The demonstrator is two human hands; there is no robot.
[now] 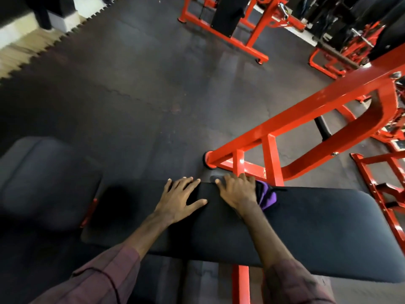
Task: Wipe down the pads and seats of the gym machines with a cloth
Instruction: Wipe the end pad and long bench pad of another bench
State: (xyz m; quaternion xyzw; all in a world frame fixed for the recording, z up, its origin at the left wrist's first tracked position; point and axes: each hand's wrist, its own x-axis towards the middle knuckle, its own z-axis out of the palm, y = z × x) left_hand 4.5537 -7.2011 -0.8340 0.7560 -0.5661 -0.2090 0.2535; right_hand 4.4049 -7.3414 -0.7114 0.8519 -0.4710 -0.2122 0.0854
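A long black bench pad runs across the lower part of the head view on a red frame. My left hand lies flat on the pad's far edge with its fingers spread. My right hand presses a purple and black cloth onto the same edge, fingers reaching over the rim. Most of the cloth is hidden under the hand; a bunched part shows to its right.
A second black seat pad sits at the left, blurred. A red machine frame rises beyond the bench on the right. More red machines stand at the back. Dark rubber floor spreads across the middle.
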